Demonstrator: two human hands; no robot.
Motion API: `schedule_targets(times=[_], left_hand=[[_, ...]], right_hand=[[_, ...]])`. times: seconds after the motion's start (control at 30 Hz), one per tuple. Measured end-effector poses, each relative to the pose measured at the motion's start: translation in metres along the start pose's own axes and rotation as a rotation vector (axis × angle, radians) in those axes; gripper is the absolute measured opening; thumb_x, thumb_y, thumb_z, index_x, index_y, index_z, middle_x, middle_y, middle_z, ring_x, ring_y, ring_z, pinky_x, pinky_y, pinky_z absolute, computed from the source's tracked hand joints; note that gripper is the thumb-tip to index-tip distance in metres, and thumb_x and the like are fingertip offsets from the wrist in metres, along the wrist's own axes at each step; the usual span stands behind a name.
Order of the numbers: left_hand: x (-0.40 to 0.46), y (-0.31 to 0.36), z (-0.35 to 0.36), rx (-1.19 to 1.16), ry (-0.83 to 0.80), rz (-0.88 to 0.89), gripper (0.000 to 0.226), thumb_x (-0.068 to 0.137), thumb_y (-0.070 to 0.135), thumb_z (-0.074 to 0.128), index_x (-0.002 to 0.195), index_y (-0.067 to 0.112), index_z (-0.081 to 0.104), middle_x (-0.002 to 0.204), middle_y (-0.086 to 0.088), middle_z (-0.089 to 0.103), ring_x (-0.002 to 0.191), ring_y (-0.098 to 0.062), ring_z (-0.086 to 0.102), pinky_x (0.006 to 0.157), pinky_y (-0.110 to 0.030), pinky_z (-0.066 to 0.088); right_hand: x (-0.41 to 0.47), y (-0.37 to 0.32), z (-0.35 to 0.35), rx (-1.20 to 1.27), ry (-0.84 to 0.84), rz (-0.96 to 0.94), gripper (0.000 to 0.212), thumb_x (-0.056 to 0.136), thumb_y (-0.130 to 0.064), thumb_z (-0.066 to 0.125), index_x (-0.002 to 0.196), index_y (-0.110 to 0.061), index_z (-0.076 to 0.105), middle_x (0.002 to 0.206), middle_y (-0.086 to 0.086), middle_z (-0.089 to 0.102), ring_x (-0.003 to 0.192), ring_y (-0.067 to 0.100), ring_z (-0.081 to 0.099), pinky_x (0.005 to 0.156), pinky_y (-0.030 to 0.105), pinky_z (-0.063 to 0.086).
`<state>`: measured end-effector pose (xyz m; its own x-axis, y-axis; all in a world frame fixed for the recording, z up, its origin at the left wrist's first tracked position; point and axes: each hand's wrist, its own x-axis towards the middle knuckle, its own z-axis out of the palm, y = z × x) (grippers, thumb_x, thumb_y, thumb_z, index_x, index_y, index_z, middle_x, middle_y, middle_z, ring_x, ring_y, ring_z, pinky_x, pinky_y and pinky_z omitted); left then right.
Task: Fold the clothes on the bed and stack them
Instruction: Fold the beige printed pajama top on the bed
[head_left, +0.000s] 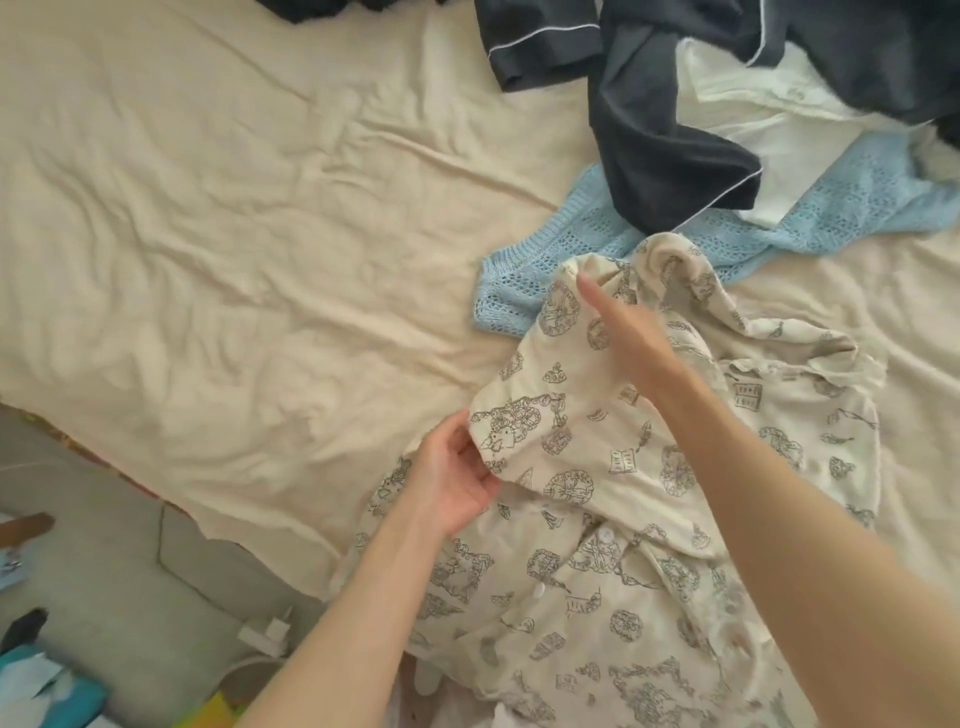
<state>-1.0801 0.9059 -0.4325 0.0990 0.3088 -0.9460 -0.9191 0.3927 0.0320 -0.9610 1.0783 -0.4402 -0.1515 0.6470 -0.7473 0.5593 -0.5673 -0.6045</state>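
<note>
A cream pyjama shirt (613, 519) with grey line drawings and white buttons lies crumpled at the near right of the bed. My left hand (452, 478) pinches a folded edge of it near its left side. My right hand (623, 332) reaches forward over the shirt, its fingers holding the fabric's far corner, lifted a little. Beyond the shirt lie a light blue knit top (831, 208), a dark navy garment with white piping (670, 150) and a white garment (758, 119), heaped together at the far right.
The beige bed sheet (234, 234) spreads wrinkled across the left and middle. Another dark garment (311, 8) shows at the top edge. Below the bed's near left edge is grey floor (104, 545) with a white plug and cable (265, 631) and some clutter.
</note>
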Motion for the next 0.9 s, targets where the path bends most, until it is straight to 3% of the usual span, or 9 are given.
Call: schedule_targets(times=[0.1,0.17,0.27,0.4,0.47,0.57,0.63,0.77,0.9], left_hand=[[0.006,0.006,0.007,0.102,0.078,0.007,0.021,0.091,0.028,0.056,0.098,0.009,0.063,0.082,-0.007,0.072,0.070,-0.020,0.068,0.059,-0.033,0.056],[0.012,0.004,0.010,0.166,0.210,0.136,0.014,0.093,0.019,0.055,0.093,0.009,0.064,0.083,-0.007,0.071,0.067,-0.018,0.068,0.059,-0.033,0.055],[0.012,0.004,0.008,0.221,0.247,0.397,0.015,0.094,0.018,0.055,0.085,0.011,0.065,0.077,-0.003,0.071,0.063,-0.012,0.068,0.054,-0.028,0.054],[0.001,0.005,0.000,0.525,0.165,0.482,0.015,0.094,0.012,0.054,0.097,0.024,0.062,0.098,0.005,0.069,0.087,-0.013,0.068,0.076,-0.037,0.057],[-0.001,0.009,-0.012,0.817,0.307,0.593,0.020,0.094,0.009,0.050,0.095,0.026,0.060,0.104,0.006,0.064,0.098,-0.014,0.063,0.085,-0.036,0.054],[-0.003,0.026,-0.035,1.089,0.497,0.816,0.015,0.094,0.015,0.051,0.103,0.022,0.060,0.109,0.002,0.059,0.090,-0.005,0.056,0.075,-0.017,0.043],[0.003,0.039,-0.042,1.121,0.499,0.778,0.020,0.095,0.023,0.051,0.111,0.016,0.062,0.111,0.000,0.059,0.092,-0.008,0.056,0.083,-0.023,0.043],[0.019,0.059,-0.018,0.951,0.271,0.576,0.033,0.099,0.032,0.044,0.108,0.010,0.066,0.095,0.003,0.066,0.097,-0.015,0.062,0.092,-0.032,0.047],[0.035,0.074,0.001,1.100,0.073,0.491,0.027,0.092,0.025,0.059,0.114,0.012,0.067,0.107,0.000,0.068,0.089,-0.005,0.062,0.076,-0.016,0.050]], right_hand=[[0.010,-0.017,0.008,-0.197,0.003,-0.100,0.034,0.087,-0.044,0.060,0.068,-0.018,0.052,0.056,-0.014,0.049,0.041,-0.004,0.046,0.044,0.011,0.037],[0.014,-0.025,0.013,-0.173,0.022,-0.148,0.023,0.091,-0.028,0.056,0.080,-0.008,0.058,0.058,-0.007,0.051,0.039,0.000,0.048,0.037,0.012,0.037],[0.012,-0.031,0.010,-0.006,0.044,-0.143,0.035,0.092,-0.031,0.056,0.097,0.003,0.060,0.073,0.005,0.050,0.061,0.015,0.050,0.047,0.019,0.040],[0.005,-0.013,0.009,-0.190,0.079,-0.305,0.022,0.094,-0.026,0.050,0.102,-0.006,0.057,0.087,0.006,0.056,0.077,0.018,0.054,0.068,0.034,0.045],[-0.005,0.002,0.010,-0.319,0.171,-0.356,0.032,0.093,-0.026,0.054,0.124,-0.017,0.052,0.112,0.002,0.060,0.098,0.017,0.058,0.084,0.036,0.049],[-0.017,0.023,0.011,-0.397,0.256,-0.398,0.046,0.094,-0.033,0.053,0.135,-0.013,0.046,0.125,0.005,0.057,0.112,0.019,0.054,0.098,0.040,0.045],[-0.016,0.021,0.012,-0.396,0.297,-0.404,0.043,0.095,-0.039,0.049,0.120,-0.006,0.057,0.111,0.011,0.065,0.099,0.024,0.061,0.090,0.043,0.049],[0.005,-0.019,0.018,-0.370,0.298,-0.376,0.050,0.095,-0.044,0.043,0.091,0.002,0.062,0.086,0.014,0.068,0.079,0.029,0.063,0.076,0.043,0.052],[0.037,-0.049,0.028,-0.500,0.310,-0.215,0.033,0.091,-0.044,0.046,0.096,-0.012,0.054,0.088,0.004,0.061,0.090,0.026,0.055,0.086,0.037,0.042]])
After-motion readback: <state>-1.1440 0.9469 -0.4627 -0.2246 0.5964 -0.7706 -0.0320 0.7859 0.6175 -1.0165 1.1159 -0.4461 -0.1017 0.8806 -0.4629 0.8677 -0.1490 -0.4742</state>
